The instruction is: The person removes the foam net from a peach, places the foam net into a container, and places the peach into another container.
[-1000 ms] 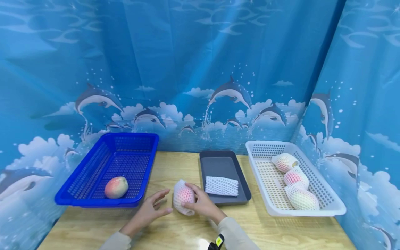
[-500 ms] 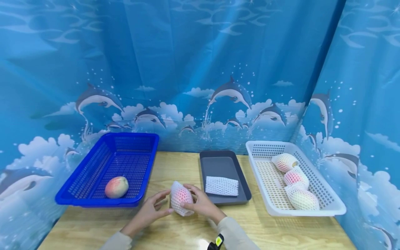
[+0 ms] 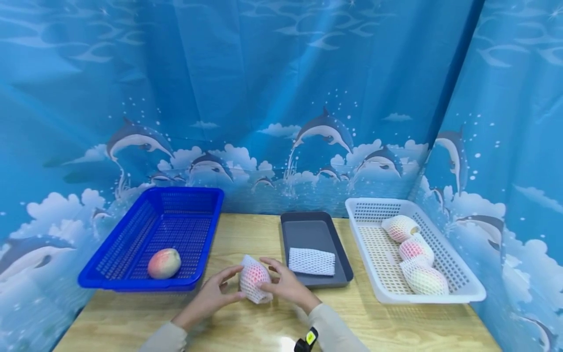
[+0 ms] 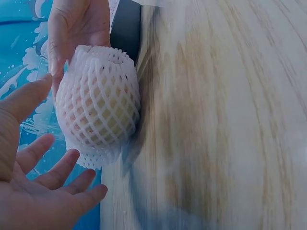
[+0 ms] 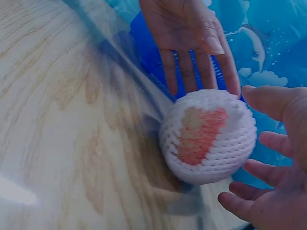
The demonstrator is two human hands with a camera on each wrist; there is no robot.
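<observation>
A peach [image 3: 255, 279] in a white foam net sleeve stands on the table between my two hands. My left hand [image 3: 210, 296] is at its left side, fingers spread and thumb apart from them, fingertips right by the net. From the other side my right hand [image 3: 288, 287] reaches round with loosely extended fingers, its thumb overlapping the net in the head view. The right wrist view shows a wide gap in the sleeve [image 5: 240, 151], where red and yellow peach skin [image 5: 199, 136] is bare. In the left wrist view the net [image 4: 98, 103] covers the facing side.
To the left, a blue basket [image 3: 215, 215] holds one bare peach [image 3: 164, 264]. A dark grey tray [image 3: 308, 230] with a flat foam net sleeve [image 3: 312, 262] lies behind my right hand. At right, a white basket [image 3: 374, 286] contains three sleeved peaches [image 3: 424, 278]. A dolphin-print curtain [image 3: 272, 98] hangs behind.
The sleeved peach has shifted slightly left and turned, ending close against my left fingertips. My right hand's fingers have spread a little; the baskets and tray stay put.
</observation>
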